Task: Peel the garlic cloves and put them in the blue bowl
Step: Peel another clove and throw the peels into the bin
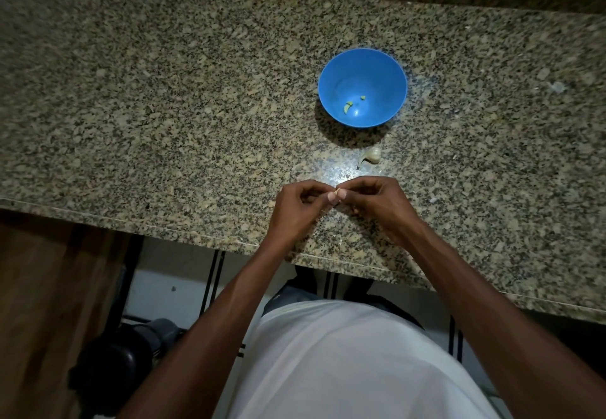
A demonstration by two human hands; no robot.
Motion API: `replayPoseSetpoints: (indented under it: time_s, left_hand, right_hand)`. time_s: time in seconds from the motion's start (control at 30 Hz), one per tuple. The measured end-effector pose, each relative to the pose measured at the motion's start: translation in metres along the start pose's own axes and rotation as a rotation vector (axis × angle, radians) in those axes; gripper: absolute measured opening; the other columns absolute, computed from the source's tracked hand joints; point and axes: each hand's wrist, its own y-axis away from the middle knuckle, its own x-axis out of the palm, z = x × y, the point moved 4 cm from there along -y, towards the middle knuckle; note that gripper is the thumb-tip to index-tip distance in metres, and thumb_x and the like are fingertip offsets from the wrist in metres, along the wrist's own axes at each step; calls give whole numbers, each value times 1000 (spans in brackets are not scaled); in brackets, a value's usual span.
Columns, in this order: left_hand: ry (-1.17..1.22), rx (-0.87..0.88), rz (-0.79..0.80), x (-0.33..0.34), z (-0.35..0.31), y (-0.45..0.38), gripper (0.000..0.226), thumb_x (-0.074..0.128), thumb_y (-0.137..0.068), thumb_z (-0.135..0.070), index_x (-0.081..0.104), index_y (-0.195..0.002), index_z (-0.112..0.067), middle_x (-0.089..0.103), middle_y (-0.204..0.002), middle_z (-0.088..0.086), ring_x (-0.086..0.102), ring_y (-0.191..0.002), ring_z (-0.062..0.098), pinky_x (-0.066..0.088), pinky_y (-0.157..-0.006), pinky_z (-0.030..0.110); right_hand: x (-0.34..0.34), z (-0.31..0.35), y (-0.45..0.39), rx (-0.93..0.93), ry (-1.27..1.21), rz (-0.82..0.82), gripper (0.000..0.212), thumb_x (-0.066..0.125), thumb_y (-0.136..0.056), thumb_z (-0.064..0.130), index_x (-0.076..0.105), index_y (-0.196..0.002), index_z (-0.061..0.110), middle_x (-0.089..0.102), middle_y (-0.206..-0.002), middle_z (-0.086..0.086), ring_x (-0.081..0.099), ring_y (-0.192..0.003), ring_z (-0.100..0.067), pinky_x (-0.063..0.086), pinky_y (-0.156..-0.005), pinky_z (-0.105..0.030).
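The fingers (pixel 334 198) of both hands meet over the near part of the surface (pixel 164 123), close to its near edge. The left hand (pixel 300 205) and the right hand (pixel 373 200) are each curled, thumb against fingertips, and together they pinch a small pale garlic clove (pixel 335 192), of which only a tip shows between the two thumbs. How much skin is on it cannot be told. Both forearms reach in from the near edge, and the hands are raised a little above the speckled granite rather than resting on it.

Just beyond the hands, toward the far edge, a second garlic clove (pixel 372 156) lies on the surface in its papery skin, a thin tail pointing toward the hands. It is apart from the hands and just beside the near side of the blue bowl (pixel 331 90).

The blue bowl stands upright beyond that clove, right of the surface's middle, nothing between it and the hands but the unpeeled clove. Inside, on the bottom, lie a few small pale bits (pixel 347 107), one curved and the others tiny; what they are is too small to tell.
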Motion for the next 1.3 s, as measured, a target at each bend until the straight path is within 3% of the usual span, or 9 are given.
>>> replayPoseSetpoints:
  time_s: [0.13,0.27,0.5,0.67,0.87,1.0,1.1,1.3]
  left_hand:
    - [-42,17,18,-1,1,-3,13,82,-90,-24,78,-99,-15,79,-95,-5,75,-91,9,64,-86,37]
    - [15,-9,61,-2,2,-4,11,81,-90,-18,77,-98,-13,79,-94,-3,75,-90,9,62,-82,27]
    - [128,-144,167,-5,11,-8,20,84,-86,-18,77,-102,-8,80,-100,6,76,-96,22,62,-88,37]
    - [115,-174,195,-11,9,-9,23,82,-90,-23,78,-106,-8,80,-97,5,76,-86,15,57,-76,25]
    - [26,-123,184,-5,7,-11,19,77,-95,-26,75,-107,-10,78,-94,6,74,-81,12,59,-75,30]
    - [105,-102,123,-4,3,-9,18,76,-95,-13,72,-111,-7,79,-94,12,78,-84,22,64,-80,37]
    - [87,-41,91,-3,2,-11,21,78,-93,-13,75,-114,-10,80,-95,11,78,-89,27,65,-85,46]
    - [-2,20,-35,-2,3,-9,15,82,-90,-19,81,-103,-12,80,-91,0,77,-87,14,66,-82,41]
  right_hand:
    - [1,1,-1,-11,6,11,21,85,-86,14,80,-102,2,80,-97,-14,76,-98,-38,60,-84,-47]
    - [0,2,-2,-25,32,17,18,82,-89,10,80,-105,2,80,-98,-13,74,-98,-42,61,-86,-52]
    - [2,5,-3,-102,194,59,13,78,-94,13,81,-106,9,81,-94,-5,77,-92,-32,64,-85,-48]
    - [4,8,-1,-121,181,94,16,76,-96,13,81,-111,8,81,-96,-7,77,-90,-33,65,-80,-35]
    - [6,6,-2,-92,108,74,16,74,-97,9,80,-112,5,81,-94,-11,78,-90,-34,65,-87,-45]
    - [7,3,-2,-71,24,16,17,74,-96,5,77,-112,1,80,-96,-16,78,-92,-38,63,-90,-51]
    - [8,1,-1,-71,-3,-31,15,77,-94,8,77,-107,1,80,-93,-18,79,-90,-35,64,-88,-51]
    - [11,2,2,-64,-20,-45,13,77,-95,8,78,-105,0,79,-92,-17,79,-88,-31,65,-82,-41]
